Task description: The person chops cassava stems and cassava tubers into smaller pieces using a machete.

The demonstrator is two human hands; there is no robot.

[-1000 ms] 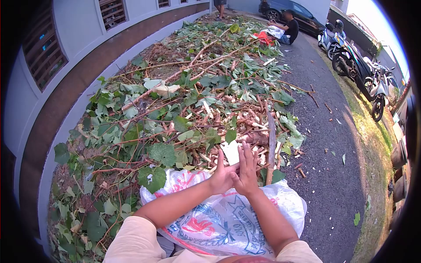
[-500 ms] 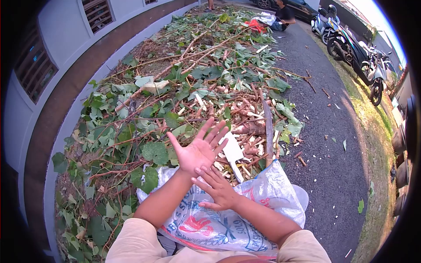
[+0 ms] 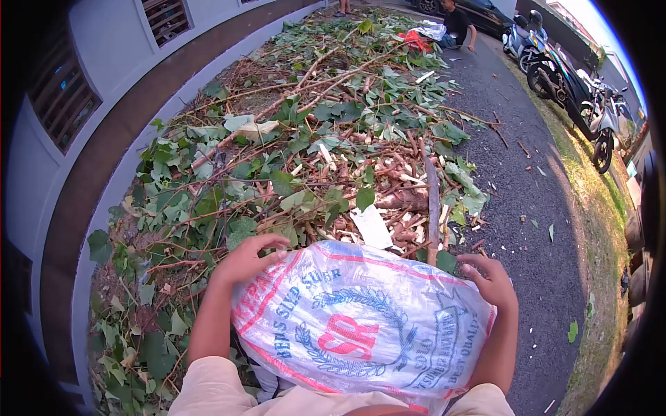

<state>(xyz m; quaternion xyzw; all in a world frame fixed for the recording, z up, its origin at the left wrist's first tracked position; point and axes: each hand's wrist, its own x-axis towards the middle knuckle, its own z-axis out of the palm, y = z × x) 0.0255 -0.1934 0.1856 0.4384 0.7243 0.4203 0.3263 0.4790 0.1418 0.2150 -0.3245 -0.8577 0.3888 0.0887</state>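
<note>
A white woven sack point(image 3: 354, 319) with red and blue print is spread over my lap. My left hand point(image 3: 253, 260) is at its upper left edge, fingers curved and apart from the thumb. At the sack's upper right edge is my right hand point(image 3: 489, 277), its fingers bent with a gap before the thumb. Neither hand visibly grips the sack. Just beyond the sack, a white cleaver blade point(image 3: 371, 227) lies on cut stem pieces point(image 3: 409, 170); its handle is hidden behind the sack. A long dark stick point(image 3: 433, 208) lies right of the blade.
Leafy branches point(image 3: 243, 173) cover the ground ahead and to the left, along a wall point(image 3: 125, 76). Asphalt point(image 3: 520, 256) runs on the right, with parked motorcycles point(image 3: 572, 97) beyond. A person point(image 3: 456, 26) sits far ahead near a red bag point(image 3: 414, 40). Another person's legs show at the top.
My hands have moved apart from the middle to the two sides of the sack. The sack now lies spread and raised, covering the cleaver's handle. The far person's arm has shifted.
</note>
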